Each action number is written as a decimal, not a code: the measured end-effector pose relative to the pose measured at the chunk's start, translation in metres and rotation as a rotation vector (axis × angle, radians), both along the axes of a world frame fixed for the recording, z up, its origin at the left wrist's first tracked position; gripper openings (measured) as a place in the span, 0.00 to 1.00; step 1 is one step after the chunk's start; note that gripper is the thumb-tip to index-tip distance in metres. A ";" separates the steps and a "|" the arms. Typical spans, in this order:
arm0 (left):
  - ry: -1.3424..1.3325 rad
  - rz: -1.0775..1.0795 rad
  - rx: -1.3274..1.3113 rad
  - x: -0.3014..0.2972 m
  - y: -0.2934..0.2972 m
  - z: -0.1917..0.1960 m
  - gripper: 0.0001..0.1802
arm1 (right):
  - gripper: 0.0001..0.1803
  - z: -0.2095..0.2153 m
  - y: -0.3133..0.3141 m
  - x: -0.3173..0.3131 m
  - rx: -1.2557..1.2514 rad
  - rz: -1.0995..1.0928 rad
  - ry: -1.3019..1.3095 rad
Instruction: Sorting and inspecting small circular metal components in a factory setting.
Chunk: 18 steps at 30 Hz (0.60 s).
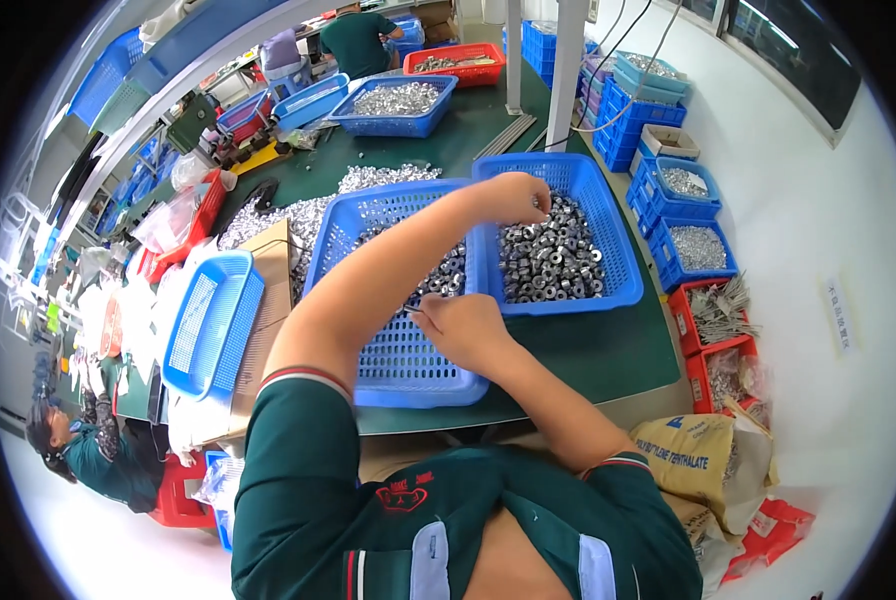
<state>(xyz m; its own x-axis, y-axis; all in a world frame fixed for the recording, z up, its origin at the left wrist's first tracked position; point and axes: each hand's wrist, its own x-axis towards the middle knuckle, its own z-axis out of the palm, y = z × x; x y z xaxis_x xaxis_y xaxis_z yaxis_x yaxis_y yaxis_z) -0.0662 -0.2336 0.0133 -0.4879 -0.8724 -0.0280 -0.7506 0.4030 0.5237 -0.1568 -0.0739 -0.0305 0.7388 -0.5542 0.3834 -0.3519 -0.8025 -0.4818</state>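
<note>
My left hand (516, 198) reaches across, over the far left part of the right-hand blue basket (623, 270). Its fingers are curled closed, and what they hold, if anything, is too small to make out. Below it in that basket lies a heap of small metal rings (553, 260), dark and silvery. My right hand (460, 328) is over the left-hand blue basket (408, 375), fingers pinched by the near edge of the metal pieces (446, 275) there. Whatever sits in that pinch is hidden. My left forearm covers part of this basket.
Shiny metal pieces (308, 225) are spread on the green table (608, 350) behind the left basket. A shallow light-blue basket (213, 325) stands at left on cardboard. Filled crates (683, 245) line the right wall. A seated co-worker (108, 450) is at far left.
</note>
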 end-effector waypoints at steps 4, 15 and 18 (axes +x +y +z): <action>-0.110 0.233 -0.047 -0.046 -0.032 -0.018 0.12 | 0.10 -0.006 -0.002 -0.003 -0.032 -0.025 -0.026; 0.078 0.201 -0.381 0.008 0.011 0.017 0.14 | 0.13 -0.009 -0.006 -0.004 0.001 -0.040 -0.184; 0.292 0.303 -0.435 0.055 0.065 0.032 0.11 | 0.13 -0.003 -0.007 -0.007 0.228 -0.091 -0.460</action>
